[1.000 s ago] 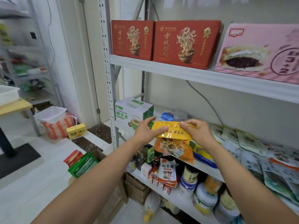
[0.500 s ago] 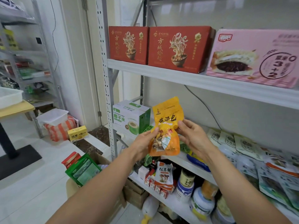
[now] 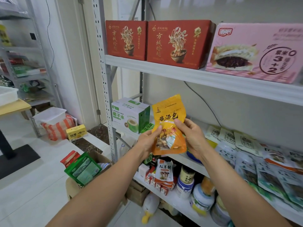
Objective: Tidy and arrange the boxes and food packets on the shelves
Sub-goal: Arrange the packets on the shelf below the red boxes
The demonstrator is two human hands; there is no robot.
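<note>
Both hands on one yellow-orange soup packet (image 3: 168,126), held upright in the air in front of the middle shelf (image 3: 183,158), not resting on anything. Left hand (image 3: 147,141) grip pinches the packet's left edge at mid-height, thumb on the front. Right hand (image 3: 191,136) grip is clenched on the right edge, thumb on the front just below the printed characters, fingers behind.

Landmark = that packet:
- Just left of it and behind: white-green coconut water box (image 3: 129,115), standing on the middle shelf, apart from the packet.
- Above it: upper shelf (image 3: 196,77) with two red noodle boxes (image 3: 157,43) side by side, touching; pink bread box (image 3: 255,51) to their right.
- Right of it and lower: overlapping row of pale food packets (image 3: 246,145) lying on the middle shelf.
- Below it: lower shelf (image 3: 164,192) with a mushroom packet (image 3: 164,171) upright, small red boxes at its base, jars (image 3: 186,182) to its right.
- Far left and lower: green packets (image 3: 83,169) sticking out of a cardboard box on the floor; small yellow box (image 3: 76,132) on the floor beyond.
</note>
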